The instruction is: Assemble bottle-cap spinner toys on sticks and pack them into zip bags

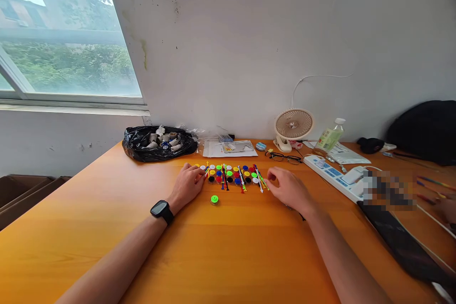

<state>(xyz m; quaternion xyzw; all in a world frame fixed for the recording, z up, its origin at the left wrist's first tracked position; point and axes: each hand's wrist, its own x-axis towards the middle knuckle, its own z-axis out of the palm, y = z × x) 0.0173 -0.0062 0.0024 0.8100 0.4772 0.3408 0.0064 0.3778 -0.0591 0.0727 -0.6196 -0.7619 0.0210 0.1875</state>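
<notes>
Coloured round pieces [230, 174]: here they are, packed in a block of short rows mid-table, right between the two hands.
Left hand [188, 181]: in at the block's left end, fingers curled, thumb and forefinger close by the leftmost sticks; whether they pinch anything, I cannot tell from here.
Right hand [287, 187]: over at the other end, fingers bent, thumb and forefinger tips right beside the last sticks; contact or grip, I cannot tell.
Watch [161, 210]: black, on the left wrist.
Tabletop [224, 251]: wood runs broad between the forearms, the left edge slanting away toward a black plastic bag [133, 152]. On the right, a white power strip [333, 175] bounds the room past the right hand; behind the block come papers [212, 149] and a pair of glasses [274, 155].
Lone green piece [214, 199]: one, out in front of the block, well apart from both hands.
Arrow-tipped sticks [242, 180]: four bundles, laid across the block; single sticks overlap too much to count.
Block count: well over a dozen pieces, several hidden under sticks, so the exact number escapes me.
Back wall: one fan [294, 124], one bottle [329, 137], tilted.
</notes>
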